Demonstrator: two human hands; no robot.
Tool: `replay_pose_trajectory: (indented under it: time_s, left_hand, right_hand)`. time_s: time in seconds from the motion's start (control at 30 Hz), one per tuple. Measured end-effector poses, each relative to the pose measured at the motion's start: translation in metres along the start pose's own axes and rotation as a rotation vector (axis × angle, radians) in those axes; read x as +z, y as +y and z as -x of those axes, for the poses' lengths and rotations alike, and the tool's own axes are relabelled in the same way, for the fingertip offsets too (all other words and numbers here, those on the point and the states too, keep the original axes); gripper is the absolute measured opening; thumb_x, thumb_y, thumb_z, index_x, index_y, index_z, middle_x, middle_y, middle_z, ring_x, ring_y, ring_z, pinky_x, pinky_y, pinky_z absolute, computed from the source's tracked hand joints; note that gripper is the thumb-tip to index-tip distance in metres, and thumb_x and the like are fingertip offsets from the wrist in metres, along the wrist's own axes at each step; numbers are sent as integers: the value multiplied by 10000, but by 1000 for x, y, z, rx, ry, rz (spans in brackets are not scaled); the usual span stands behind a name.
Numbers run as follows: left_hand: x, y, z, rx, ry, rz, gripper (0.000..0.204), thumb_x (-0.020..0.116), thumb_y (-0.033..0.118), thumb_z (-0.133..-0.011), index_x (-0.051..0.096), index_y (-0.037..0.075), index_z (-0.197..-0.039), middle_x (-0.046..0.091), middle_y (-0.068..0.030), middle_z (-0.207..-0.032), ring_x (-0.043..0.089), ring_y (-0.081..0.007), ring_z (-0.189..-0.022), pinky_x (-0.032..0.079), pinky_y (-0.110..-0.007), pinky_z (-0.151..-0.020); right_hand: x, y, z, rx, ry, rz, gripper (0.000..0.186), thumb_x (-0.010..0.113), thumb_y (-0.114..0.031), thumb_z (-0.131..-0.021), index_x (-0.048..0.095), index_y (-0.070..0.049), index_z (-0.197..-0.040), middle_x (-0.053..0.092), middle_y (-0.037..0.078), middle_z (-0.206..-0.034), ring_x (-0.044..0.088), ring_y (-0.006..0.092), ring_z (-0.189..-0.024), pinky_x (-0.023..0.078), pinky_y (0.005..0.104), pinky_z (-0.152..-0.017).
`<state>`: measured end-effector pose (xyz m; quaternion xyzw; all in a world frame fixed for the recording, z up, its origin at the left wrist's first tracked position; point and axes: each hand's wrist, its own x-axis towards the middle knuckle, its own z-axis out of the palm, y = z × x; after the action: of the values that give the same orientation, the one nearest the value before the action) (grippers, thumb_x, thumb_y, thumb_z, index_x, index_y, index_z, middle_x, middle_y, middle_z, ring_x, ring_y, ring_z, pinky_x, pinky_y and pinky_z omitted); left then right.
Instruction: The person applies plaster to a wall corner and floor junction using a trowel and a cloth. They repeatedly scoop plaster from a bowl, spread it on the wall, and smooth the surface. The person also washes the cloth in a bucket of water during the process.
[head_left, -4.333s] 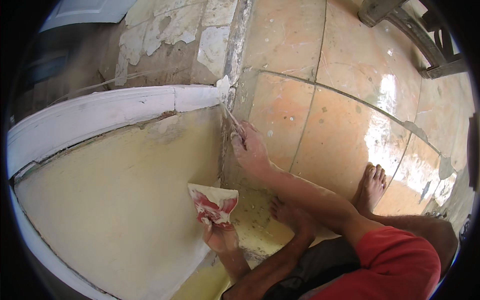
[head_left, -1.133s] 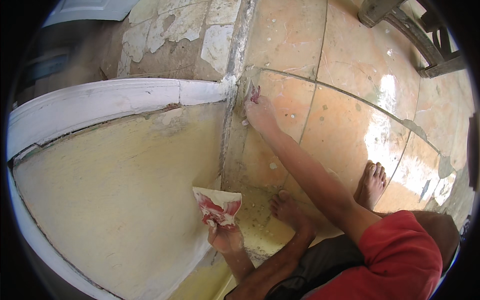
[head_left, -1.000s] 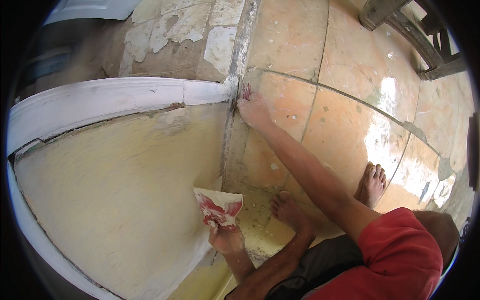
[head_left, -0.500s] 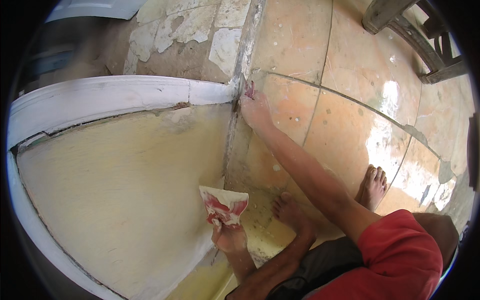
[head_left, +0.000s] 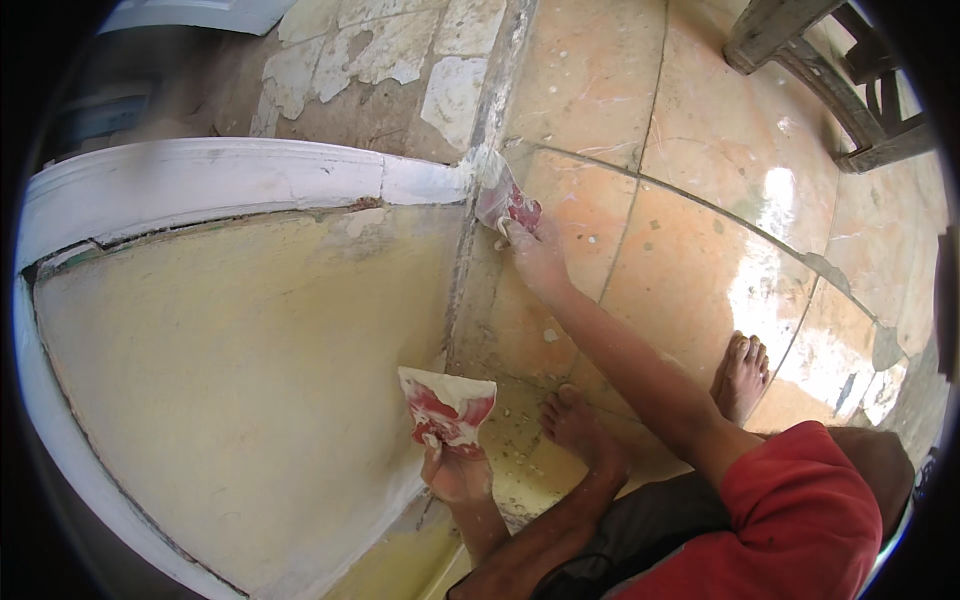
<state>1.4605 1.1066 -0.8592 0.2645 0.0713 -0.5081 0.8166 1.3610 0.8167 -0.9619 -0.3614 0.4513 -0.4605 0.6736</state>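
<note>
Your right fingers (head_left: 514,233) grasp a scraper (head_left: 522,209), blade (head_left: 490,192) forward-left beside the white frame (head_left: 300,182); left fingers (head_left: 432,454) grasp a red spreader (head_left: 447,410).

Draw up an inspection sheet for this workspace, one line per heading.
Surface: orange floor tiles, specked and stained; yellowish panel bordered by white trim.
Job's things: red spreader smeared with pale paste; second spreader, red and pale, near the trim's end; contact unclear.
Clutter: pale crumbs beside the nearer bare foot.
Hands: left hand grips the red spreader; right hand grips the second.
Cables: nothing seen for certain.
Surroundings: worn wooden furniture, upper right; patchy flooring, upper left.
</note>
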Motion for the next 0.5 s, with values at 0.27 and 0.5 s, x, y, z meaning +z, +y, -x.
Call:
replay_pose_trajectory:
  time_s: [0.27,0.5]
  left_hand:
    - [-20,5,-1,-34,-60,31,456,527,56,-956,499,-8,-1406,555,-176,-1452,548,-311,-1332,575,-479,-1006]
    - [-11,4,0,23,14,-66,455,524,59,-954,501,-13,-1403,552,-183,-1453,541,-319,-1340,563,-458,-1024]
  right_hand:
    - [74,13,-2,-279,327,585,617,578,-29,-878,419,35,-1471,466,253,-1373,474,436,-1257,380,532,-1091]
    - [59,2,47,-242,-115,537,555,554,-49,-867,468,56,-1405,530,236,-1239,501,417,-1192,409,503,-1042]
